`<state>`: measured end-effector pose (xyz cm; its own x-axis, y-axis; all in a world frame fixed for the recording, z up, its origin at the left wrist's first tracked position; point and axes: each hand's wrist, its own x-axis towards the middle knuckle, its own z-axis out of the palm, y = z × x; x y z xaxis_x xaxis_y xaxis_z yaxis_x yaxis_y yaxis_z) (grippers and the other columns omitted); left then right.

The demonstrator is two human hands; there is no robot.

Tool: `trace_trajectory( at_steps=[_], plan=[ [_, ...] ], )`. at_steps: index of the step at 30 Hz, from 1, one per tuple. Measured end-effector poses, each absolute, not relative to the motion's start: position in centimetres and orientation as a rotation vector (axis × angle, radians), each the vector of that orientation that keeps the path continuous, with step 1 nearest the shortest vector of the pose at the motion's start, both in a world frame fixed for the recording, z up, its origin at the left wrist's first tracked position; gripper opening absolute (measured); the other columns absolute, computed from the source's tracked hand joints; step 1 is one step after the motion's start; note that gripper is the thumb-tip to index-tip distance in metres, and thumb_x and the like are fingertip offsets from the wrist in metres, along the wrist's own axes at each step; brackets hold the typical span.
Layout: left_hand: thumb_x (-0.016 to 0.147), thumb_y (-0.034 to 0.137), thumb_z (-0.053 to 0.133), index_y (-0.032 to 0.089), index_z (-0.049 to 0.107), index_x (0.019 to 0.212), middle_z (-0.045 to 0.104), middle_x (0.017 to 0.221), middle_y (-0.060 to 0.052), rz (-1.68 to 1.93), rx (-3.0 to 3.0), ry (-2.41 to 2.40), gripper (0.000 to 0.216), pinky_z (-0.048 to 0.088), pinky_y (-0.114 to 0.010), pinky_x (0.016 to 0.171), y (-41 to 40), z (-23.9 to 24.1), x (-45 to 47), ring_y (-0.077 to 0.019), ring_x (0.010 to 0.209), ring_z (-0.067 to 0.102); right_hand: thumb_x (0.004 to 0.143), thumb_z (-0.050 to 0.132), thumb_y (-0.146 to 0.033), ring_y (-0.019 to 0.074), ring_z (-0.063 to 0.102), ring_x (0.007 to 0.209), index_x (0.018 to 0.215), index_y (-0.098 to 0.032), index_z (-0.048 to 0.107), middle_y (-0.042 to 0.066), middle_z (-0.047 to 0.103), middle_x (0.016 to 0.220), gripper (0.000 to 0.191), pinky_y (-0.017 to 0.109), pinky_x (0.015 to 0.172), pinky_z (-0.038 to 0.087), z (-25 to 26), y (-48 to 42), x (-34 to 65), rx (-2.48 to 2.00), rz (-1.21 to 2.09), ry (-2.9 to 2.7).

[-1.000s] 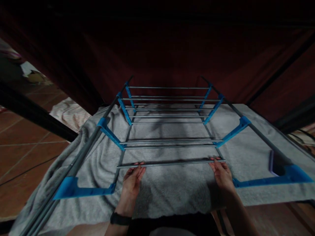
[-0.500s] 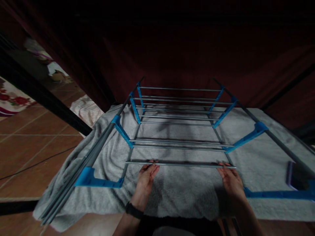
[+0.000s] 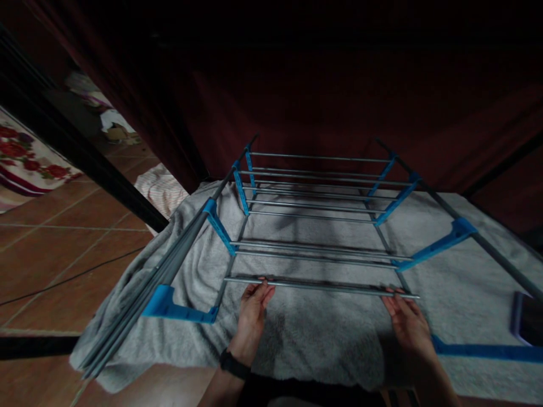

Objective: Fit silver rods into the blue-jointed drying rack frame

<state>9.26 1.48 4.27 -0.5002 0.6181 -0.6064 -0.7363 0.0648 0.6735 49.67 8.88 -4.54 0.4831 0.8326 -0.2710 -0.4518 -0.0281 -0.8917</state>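
A loose grey metal rod [image 3: 326,287] lies crosswise in front of me, gripped near each end. My left hand [image 3: 253,302] pinches it left of its middle, and a dark band circles that wrist. Toward the rod's right end, my right hand [image 3: 405,316] holds it between thumb and fingers. Beyond stands a partly built rack frame with blue plastic brackets [image 3: 220,229] and several cross rods [image 3: 322,254]. The nearest left bracket [image 3: 180,308] and nearest right bracket [image 3: 487,351] have no rod between them; the held rod is apart from both.
A grey blanket [image 3: 297,345] lies under the frame. Several spare rods [image 3: 139,311] rest along its left side. A phone-like dark object [image 3: 526,319] sits at the right. Black posts [image 3: 106,158] and a dark red curtain [image 3: 297,102] stand around; a cable [image 3: 72,276] crosses the tiles.
The view has shifted slightly, so the frame appears a little further right. Both hands keep hold of the rod, whose right end now appears slightly lower.
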Motion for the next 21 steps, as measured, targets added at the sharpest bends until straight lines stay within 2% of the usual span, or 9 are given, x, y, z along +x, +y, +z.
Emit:
trace_trajectory(
  at_steps=[3, 7, 11, 15, 21],
  plan=[
    [0.085, 0.000, 0.078, 0.021, 0.064, 0.071, 0.078, 0.081, -0.001, 1.691, -0.175, 1.308, 0.029, 0.064, -0.028, 0.088, 1.5, 4.6, 8.2, -0.0146, 0.075, 0.079, 0.054, 0.102, -0.036, 0.0221, 0.077, 0.083, 0.078, -0.029, 0.077, 0.000, 0.081, 0.088, 0.036, 0.061, 0.123, 0.051, -4.7, 9.0, 49.7, -1.206, 1.072, -0.385],
    [0.093, 0.003, 0.072, 0.021, 0.064, 0.075, 0.079, 0.081, -0.002, 1.721, -0.195, 1.308, 0.026, 0.065, -0.026, 0.087, 1.3, 5.2, 6.9, -0.0138, 0.077, 0.080, 0.055, 0.103, -0.034, 0.0177, 0.074, 0.075, 0.074, -0.027, 0.074, -0.002, 0.078, 0.081, 0.036, 0.054, 0.122, 0.053, -5.0, 9.0, 50.0, -1.196, 1.096, -0.365],
    [0.097, 0.006, 0.069, 0.018, 0.072, 0.086, 0.083, 0.087, -0.007, 1.730, -0.190, 1.310, 0.017, 0.065, -0.031, 0.094, 1.1, 5.4, 6.4, -0.0173, 0.085, 0.083, 0.057, 0.104, -0.036, 0.0184, 0.078, 0.091, 0.081, -0.027, 0.077, -0.002, 0.080, 0.089, 0.037, 0.046, 0.120, 0.055, -5.2, 8.8, 50.3, -1.189, 1.131, -0.376],
    [0.094, 0.005, 0.070, 0.018, 0.074, 0.086, 0.083, 0.089, -0.008, 1.712, -0.156, 1.281, 0.017, 0.064, -0.035, 0.100, 0.9, 5.5, 6.6, -0.0206, 0.093, 0.084, 0.059, 0.103, -0.034, 0.0235, 0.079, 0.112, 0.087, -0.028, 0.080, 0.001, 0.083, 0.101, 0.036, 0.046, 0.119, 0.055, -5.0, 8.8, 50.6, -1.171, 1.173, -0.401],
    [0.089, 0.000, 0.070, 0.020, 0.075, 0.084, 0.084, 0.089, -0.006, 1.679, -0.139, 1.270, 0.022, 0.064, -0.033, 0.099, 0.8, 5.7, 6.6, -0.0197, 0.094, 0.083, 0.059, 0.101, -0.032, 0.0289, 0.079, 0.115, 0.089, -0.030, 0.082, 0.005, 0.085, 0.101, 0.036, 0.053, 0.119, 0.056, -4.2, 8.7, 50.2, -1.169, 1.213, -0.399]
  ],
)
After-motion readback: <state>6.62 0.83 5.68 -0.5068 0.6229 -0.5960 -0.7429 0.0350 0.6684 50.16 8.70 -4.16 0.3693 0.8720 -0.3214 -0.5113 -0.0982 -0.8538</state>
